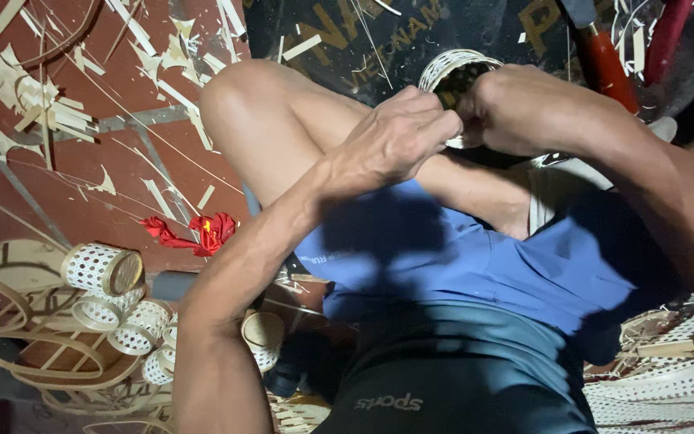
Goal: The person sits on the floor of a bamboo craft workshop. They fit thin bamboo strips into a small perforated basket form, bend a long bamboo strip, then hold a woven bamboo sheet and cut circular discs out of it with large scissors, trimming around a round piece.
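Head view looks down on a small woven basket, pale and round, held above the person's bent knee in front of a dark printed sheet. The left hand curls its fingers tight against the basket's near rim, and the right hand is closed around its other side, covering much of it. Blue shorts fill the lap below. On the red tiled floor to the left lie pale cane scraps and a crumpled red cloth. Lower left sits a cluster of finished woven cylinders. Red-handled tools rest at top right.
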Demonstrator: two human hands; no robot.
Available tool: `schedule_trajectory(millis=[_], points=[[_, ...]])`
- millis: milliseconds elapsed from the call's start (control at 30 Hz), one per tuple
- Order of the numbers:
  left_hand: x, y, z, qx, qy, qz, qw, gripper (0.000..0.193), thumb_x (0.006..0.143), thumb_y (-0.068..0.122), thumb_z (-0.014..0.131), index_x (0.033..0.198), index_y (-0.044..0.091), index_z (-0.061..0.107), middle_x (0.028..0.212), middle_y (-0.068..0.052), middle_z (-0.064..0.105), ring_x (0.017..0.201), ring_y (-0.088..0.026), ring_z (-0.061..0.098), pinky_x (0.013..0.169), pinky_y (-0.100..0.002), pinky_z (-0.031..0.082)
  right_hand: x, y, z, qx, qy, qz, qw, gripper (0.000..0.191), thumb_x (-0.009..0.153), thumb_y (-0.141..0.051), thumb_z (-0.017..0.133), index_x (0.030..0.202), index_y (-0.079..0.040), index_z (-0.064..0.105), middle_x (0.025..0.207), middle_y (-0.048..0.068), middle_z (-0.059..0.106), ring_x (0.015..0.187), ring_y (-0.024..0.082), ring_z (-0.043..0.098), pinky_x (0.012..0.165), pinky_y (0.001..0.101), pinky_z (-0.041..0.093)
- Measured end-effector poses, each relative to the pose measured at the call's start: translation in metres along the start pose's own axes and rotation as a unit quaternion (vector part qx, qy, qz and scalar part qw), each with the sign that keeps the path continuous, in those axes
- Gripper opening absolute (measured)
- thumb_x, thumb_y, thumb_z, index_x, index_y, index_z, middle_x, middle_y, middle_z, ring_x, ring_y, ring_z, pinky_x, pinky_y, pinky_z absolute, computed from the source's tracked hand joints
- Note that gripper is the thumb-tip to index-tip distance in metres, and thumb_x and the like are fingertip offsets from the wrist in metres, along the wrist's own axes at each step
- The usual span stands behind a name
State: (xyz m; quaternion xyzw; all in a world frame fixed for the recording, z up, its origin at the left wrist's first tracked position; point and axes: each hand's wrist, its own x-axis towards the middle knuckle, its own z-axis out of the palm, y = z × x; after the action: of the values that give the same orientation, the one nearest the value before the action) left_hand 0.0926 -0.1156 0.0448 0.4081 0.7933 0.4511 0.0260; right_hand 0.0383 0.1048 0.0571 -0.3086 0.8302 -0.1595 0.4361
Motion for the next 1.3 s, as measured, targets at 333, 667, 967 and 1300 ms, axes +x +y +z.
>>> schedule_trajectory(millis=[333, 667, 967, 1300], points=[[-0.004, 0.004, -0.001, 0.022, -0.026, 0.01, 0.999, 0.023, 0.088, 0.008, 0.065, 0.109, 0.0, 0.068, 0.094, -0.007, 0.053, 0.097, -0.024, 0.053, 0.089, -0.038, 0.045, -0.009, -0.003, 0.0, -0.024, -0.031, 0.031, 0.999, 0.017, 0.085, -0.013, 0.071, 0.098, -0.006, 0.078, 0.084, 0.02, 0.074, 0.078, 0.037, 0.073, 0.072, 0.0457, 0.058], [-0.009, -0.002, -0.004, -0.07, -0.074, -0.058, 0.993, 0.037, 0.088, 0.023, 0.045, 0.108, 0.005, 0.07, 0.089, -0.008, 0.042, 0.091, -0.023, 0.045, 0.091, -0.038, 0.035, -0.062, 0.01, -0.019, -0.031, 0.255, -0.156, 0.954, 0.023, 0.092, -0.007, 0.07, 0.114, 0.001, 0.073, 0.108, 0.016, 0.069, 0.098, 0.031, 0.07, 0.077, 0.0419, 0.058], [-0.006, 0.004, -0.005, 0.014, -0.051, -0.055, 0.997, 0.021, 0.096, 0.008, 0.062, 0.113, 0.01, 0.073, 0.089, -0.003, 0.048, 0.093, -0.021, 0.051, 0.098, -0.049, 0.035, -0.041, 0.0, 0.021, -0.292, 0.269, -0.214, 0.892, 0.018, 0.08, -0.023, 0.069, 0.094, -0.015, 0.077, 0.092, -0.006, 0.064, 0.104, 0.016, 0.058, 0.09, 0.0381, 0.041], [-0.009, 0.014, 0.003, 0.154, -0.039, -0.036, 0.987, 0.014, 0.095, 0.008, 0.063, 0.107, 0.01, 0.069, 0.092, -0.002, 0.051, 0.099, -0.021, 0.056, 0.104, -0.051, 0.037, -0.034, 0.02, 0.039, -0.285, 0.353, -0.267, 0.85, 0.015, 0.076, -0.027, 0.07, 0.081, -0.013, 0.069, 0.093, -0.001, 0.063, 0.107, 0.019, 0.06, 0.091, 0.0402, 0.041]])
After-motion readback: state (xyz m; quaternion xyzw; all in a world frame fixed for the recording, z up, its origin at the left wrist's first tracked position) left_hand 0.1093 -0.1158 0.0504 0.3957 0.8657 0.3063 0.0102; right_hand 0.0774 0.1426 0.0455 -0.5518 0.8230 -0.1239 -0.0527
